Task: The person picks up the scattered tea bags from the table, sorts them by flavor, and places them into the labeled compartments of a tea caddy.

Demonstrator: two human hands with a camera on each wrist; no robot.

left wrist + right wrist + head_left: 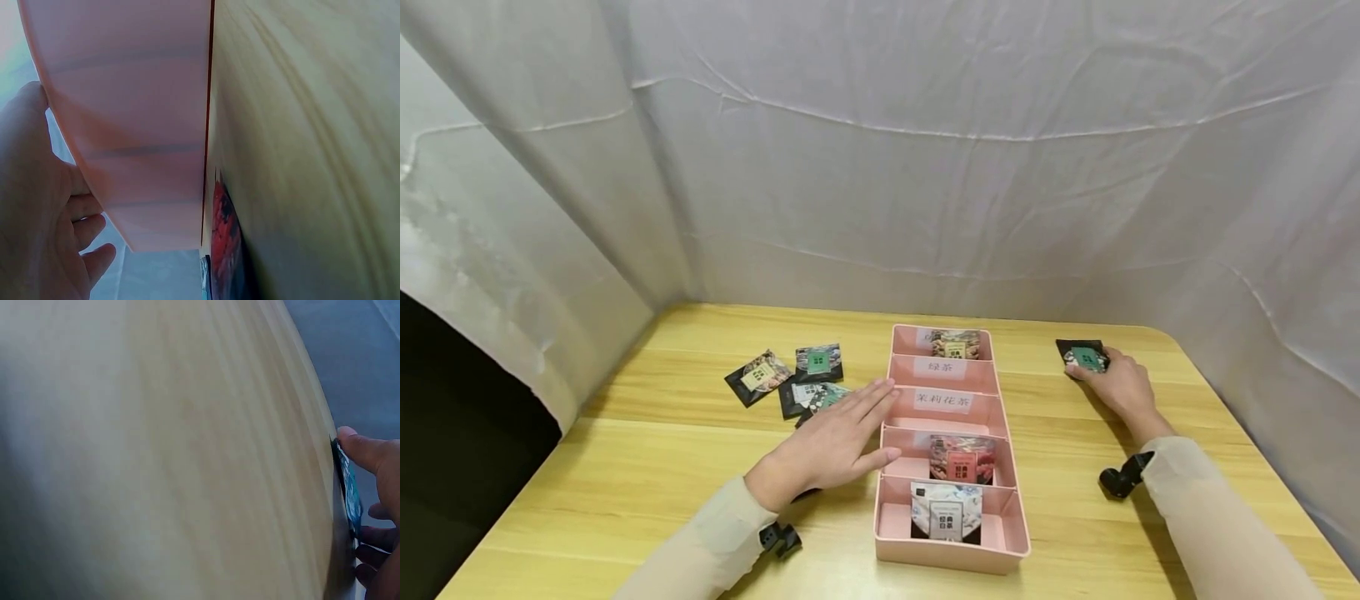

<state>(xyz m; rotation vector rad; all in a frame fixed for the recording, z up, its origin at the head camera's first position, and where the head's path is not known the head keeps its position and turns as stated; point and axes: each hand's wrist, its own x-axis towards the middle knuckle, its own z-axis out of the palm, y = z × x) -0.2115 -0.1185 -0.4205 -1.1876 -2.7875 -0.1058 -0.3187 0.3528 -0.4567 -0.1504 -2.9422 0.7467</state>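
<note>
A long pink divided box (951, 560) with paper labels stands on the table. My left hand (842, 429) lies along its left side, fingers extended, fingertips at the rim; in the left wrist view they meet the box's upper edge. At the far right, my right hand (1120, 383) holds a black and green tea sachet (1086, 357) between thumb and fingers, low over the tabletop. The right wrist view shows that sachet (350, 487) edge-on. Inside the box, a white sachet (946, 515) stands in the nearest compartment, a red one (964, 462) behind it, and a yellow one (957, 343) in the farthest.
Left of the box lie several loose sachets, among them a yellow-labelled sachet (760, 377) and a green-labelled sachet (818, 362); my left hand partly covers the pile. Close by the box in the left wrist view lies a red sachet (224, 240). White curtains (925, 183) surround the wooden table (662, 467).
</note>
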